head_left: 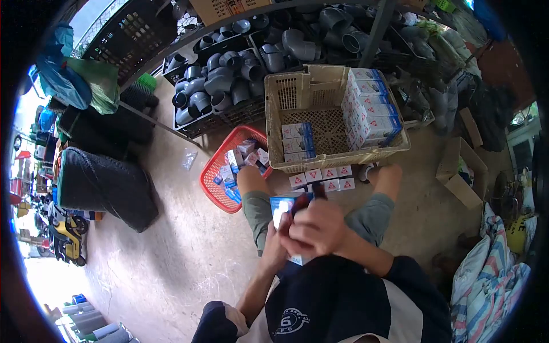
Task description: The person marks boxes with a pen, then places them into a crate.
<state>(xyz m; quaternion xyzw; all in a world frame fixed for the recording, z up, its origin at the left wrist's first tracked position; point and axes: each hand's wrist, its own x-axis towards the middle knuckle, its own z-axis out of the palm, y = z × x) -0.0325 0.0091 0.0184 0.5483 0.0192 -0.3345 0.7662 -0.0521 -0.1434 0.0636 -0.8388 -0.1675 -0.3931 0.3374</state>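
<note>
The person's left hand (275, 250) is closed around a blue-and-white box (281, 207), held above the floor (189, 268) in front of the torso; the upper part of the box pokes out beyond the fingers, while a small corner shows below, near the shirt. The right hand (320, 227) lies just to the right of the box and partly over it, its fingers curled tight about a dark item (319, 191) too blurred to identify; whether this item touches the box, I cannot tell. Just beyond the hands, between the person's legs, small white boxes (330, 172) sit in rows on the floor. Behind these stands a tan crate (337, 162) with a tall stack of boxes (374, 108) on its right side and a shorter row (297, 141) at left. A red basket (209, 174) of loose boxes rests beside the crate, near the left knee.
</note>
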